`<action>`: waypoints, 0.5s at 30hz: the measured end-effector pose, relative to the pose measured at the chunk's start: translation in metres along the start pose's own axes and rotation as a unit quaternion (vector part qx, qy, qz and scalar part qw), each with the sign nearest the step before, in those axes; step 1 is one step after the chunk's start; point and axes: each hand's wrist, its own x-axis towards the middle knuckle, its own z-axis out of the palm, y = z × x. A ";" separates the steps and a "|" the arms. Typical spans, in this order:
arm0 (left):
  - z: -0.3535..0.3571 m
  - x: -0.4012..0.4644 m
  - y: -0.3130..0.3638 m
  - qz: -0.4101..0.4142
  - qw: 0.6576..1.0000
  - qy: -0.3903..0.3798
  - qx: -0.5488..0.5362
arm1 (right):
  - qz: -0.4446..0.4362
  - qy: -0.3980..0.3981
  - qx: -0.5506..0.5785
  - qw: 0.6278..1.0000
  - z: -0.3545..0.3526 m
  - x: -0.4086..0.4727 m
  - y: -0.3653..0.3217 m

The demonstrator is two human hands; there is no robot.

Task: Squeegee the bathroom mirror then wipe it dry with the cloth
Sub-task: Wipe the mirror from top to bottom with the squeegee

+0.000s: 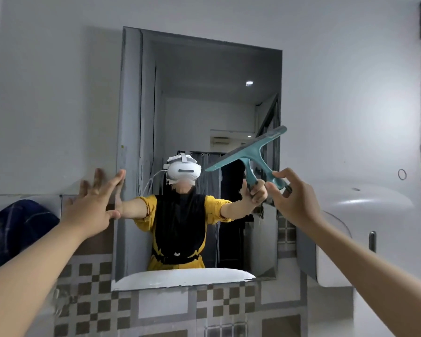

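Note:
A rectangular mirror (204, 105) hangs on the white wall in front of me. My right hand (293, 198) grips the handle of a teal squeegee (250, 154), whose blade is tilted and lies near the mirror's right side at mid height. My left hand (93, 203) is spread open, fingertips at the mirror's left edge. A dark blue cloth (15, 227) lies heaped at the far left on a ledge.
A white dispenser (355, 227) is mounted on the wall right of the mirror. Checkered tiles (204, 307) cover the wall below. The mirror reflects a person in a yellow top with a headset, and a white basin rim.

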 end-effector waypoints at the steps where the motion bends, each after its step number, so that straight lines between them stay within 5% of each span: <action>1: 0.001 0.000 -0.001 0.001 1.000 0.000 0.002 | 0.011 0.001 -0.008 1.000 0.003 -0.005 -0.004; 15: 0.014 0.009 -0.011 0.029 0.998 0.001 -0.063 | 0.178 0.046 0.111 0.977 0.046 -0.035 -0.083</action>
